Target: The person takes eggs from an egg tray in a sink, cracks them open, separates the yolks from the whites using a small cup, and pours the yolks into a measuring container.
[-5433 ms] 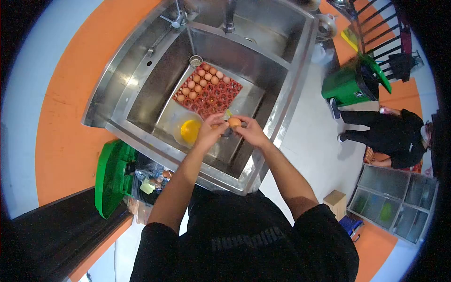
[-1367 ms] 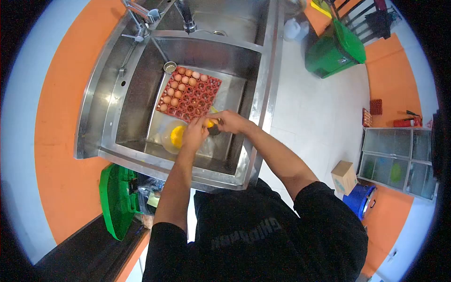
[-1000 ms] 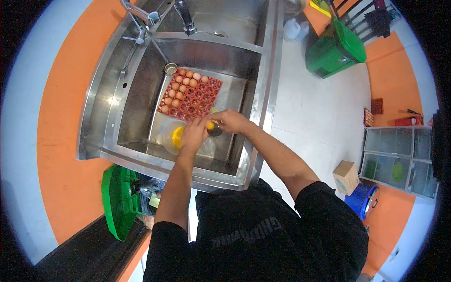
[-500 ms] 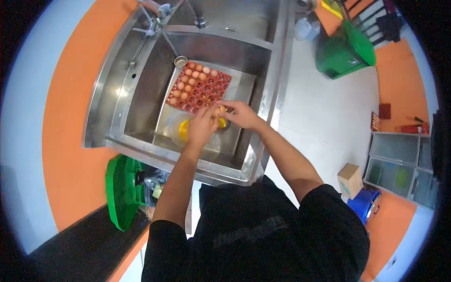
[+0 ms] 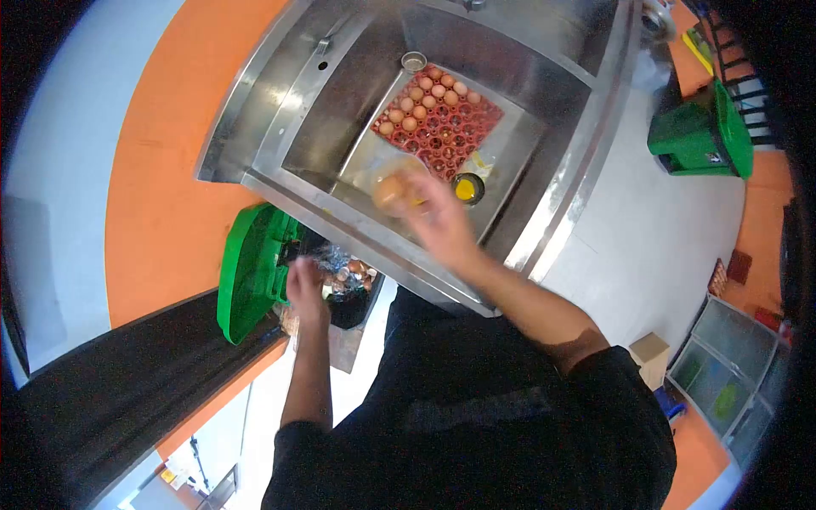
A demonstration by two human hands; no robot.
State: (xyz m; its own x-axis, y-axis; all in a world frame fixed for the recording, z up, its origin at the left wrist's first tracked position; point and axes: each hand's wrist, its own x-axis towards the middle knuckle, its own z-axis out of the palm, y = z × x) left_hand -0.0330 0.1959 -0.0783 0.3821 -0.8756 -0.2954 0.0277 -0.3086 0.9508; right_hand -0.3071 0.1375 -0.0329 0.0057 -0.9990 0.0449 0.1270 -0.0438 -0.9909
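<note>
My right hand [image 5: 438,223], blurred by motion, holds a brown eggshell [image 5: 391,194] over the sink's near part. Behind it, a clear bowl [image 5: 387,170] is largely hidden. A small black bowl [image 5: 478,199] with a yellow yolk [image 5: 465,189] rests just right of my right hand. Beyond both bowls lies a red egg tray [image 5: 459,136], with brown eggs [image 5: 408,104] on its far and left sides and bare cups elsewhere. My left hand [image 5: 304,285] is outside the sink, above an open bin [image 5: 350,313] of eggshells [image 5: 355,268]; its fingers are smeared.
The steel sink rim [image 5: 374,246] runs between my left hand and the bowls. A small strainer [image 5: 414,62] sits beyond the tray. The bin's green lid [image 5: 242,276] stands open at left. On the right are another green bin [image 5: 697,136], a cardboard box [image 5: 650,357] and a cabinet [image 5: 722,374].
My hands, together around an egg before, have parted. The left moved out over the bin; the right carries a shell leftward. The black bowl with the yolk is now uncovered, and the view has shifted.
</note>
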